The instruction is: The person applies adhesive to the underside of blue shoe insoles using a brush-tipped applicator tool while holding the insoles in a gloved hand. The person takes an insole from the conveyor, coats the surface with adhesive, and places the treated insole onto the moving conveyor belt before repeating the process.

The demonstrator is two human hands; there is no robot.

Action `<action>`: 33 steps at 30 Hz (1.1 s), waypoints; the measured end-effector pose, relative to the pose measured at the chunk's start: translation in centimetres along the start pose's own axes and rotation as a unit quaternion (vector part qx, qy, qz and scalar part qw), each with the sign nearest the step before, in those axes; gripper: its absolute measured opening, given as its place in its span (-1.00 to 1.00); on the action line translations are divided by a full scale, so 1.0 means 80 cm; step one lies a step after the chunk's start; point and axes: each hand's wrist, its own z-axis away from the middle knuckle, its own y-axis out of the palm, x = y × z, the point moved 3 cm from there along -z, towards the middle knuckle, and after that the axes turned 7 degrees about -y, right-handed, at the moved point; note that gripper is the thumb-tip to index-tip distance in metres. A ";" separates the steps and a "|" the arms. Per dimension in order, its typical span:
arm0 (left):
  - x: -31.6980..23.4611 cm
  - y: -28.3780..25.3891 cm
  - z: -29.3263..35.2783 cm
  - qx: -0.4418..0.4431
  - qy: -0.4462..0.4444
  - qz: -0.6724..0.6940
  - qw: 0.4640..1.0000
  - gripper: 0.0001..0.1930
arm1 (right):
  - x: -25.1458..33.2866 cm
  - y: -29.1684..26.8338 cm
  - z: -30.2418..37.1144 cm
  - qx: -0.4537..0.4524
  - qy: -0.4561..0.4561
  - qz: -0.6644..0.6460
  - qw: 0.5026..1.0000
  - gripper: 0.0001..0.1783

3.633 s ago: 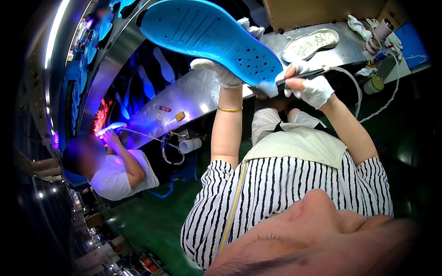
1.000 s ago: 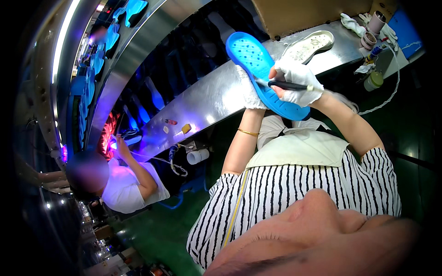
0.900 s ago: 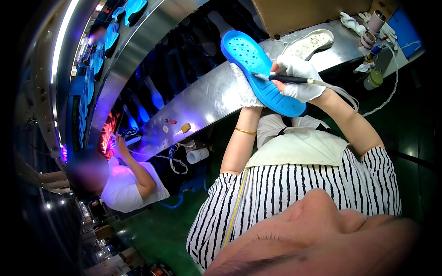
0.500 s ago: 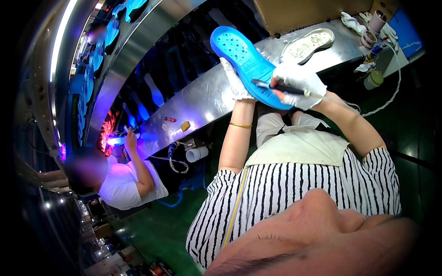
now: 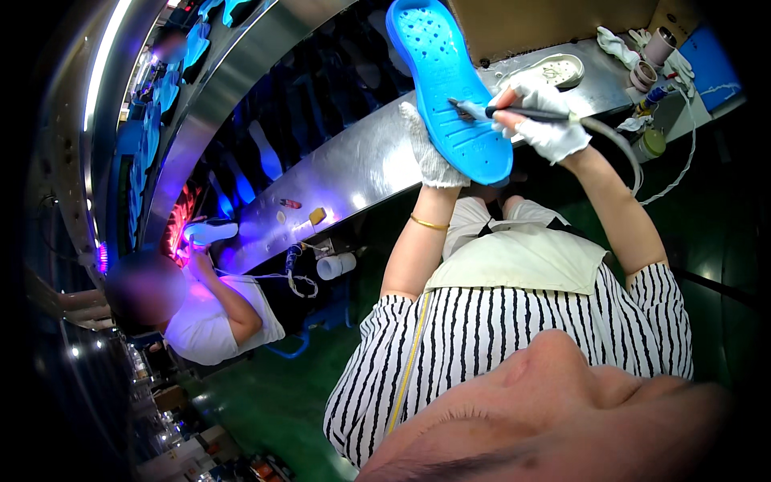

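A bright blue shoe sole [image 5: 443,76], dotted with small holes toward its far end, is held tilted over the near edge of the metal bench. My left hand [image 5: 434,154], in a white glove, grips it along its left side near the heel. In my right hand [image 5: 548,120], gloved with bare fingertips, is a dark-handled brush [image 5: 475,111] with a hose running from its back end. The brush tip is at the sole's inner surface around mid-length. Behind my right hand, a white shoe sole [image 5: 558,69] lies on the bench, partly covered.
The metal bench [image 5: 361,181] runs leftward to a co-worker [image 5: 221,317] holding a sole under purple light. Dark racks with soles lie beyond. At right are gloves [image 5: 617,48], rolls [image 5: 660,46], a green-lidded jar [image 5: 652,145] and a cardboard box [image 5: 554,28].
The blue sole has moved away from my body and turned more upright. My right hand has shifted up and right, and the brush tip sits farther from the heel.
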 end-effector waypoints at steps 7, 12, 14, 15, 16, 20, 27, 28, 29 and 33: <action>-0.029 0.028 -0.006 0.066 -0.002 0.046 0.997 -0.08 | 0.012 0.027 0.014 0.023 0.023 -0.077 0.997 -0.89; -0.029 0.026 -0.007 0.066 0.039 0.023 0.997 -0.08 | 0.008 0.039 0.024 -0.027 -0.091 0.035 0.995 -0.84; -0.031 0.028 -0.013 0.099 0.032 0.052 0.993 -0.09 | 0.012 0.047 0.025 0.031 -0.061 0.040 0.997 -0.85; -0.032 0.032 -0.012 0.121 0.019 0.092 0.988 -0.11 | 0.006 0.047 0.023 0.038 0.019 -0.042 0.998 -0.87; -0.033 0.033 -0.012 0.115 0.031 0.085 0.989 -0.11 | 0.001 0.047 0.021 0.043 0.099 -0.124 0.986 -0.88; -0.043 0.036 -0.012 0.109 0.064 0.063 0.990 -0.10 | -0.004 0.032 0.015 -0.002 0.016 -0.074 0.997 -0.90; -0.053 0.031 -0.024 0.167 0.018 0.038 0.985 -0.09 | 0.000 0.027 0.009 0.063 0.081 -0.108 0.989 -0.89; -0.053 0.036 -0.025 0.167 0.012 0.042 0.985 -0.09 | -0.004 0.022 0.008 0.044 0.056 -0.098 0.993 -0.89; -0.053 0.038 -0.026 0.166 0.009 0.045 0.985 -0.09 | 0.001 0.018 0.008 0.050 -0.010 -0.039 0.998 -0.87; -0.059 0.038 -0.031 0.179 -0.036 0.051 0.982 -0.07 | 0.009 0.023 0.016 0.078 -0.094 0.039 0.992 -0.84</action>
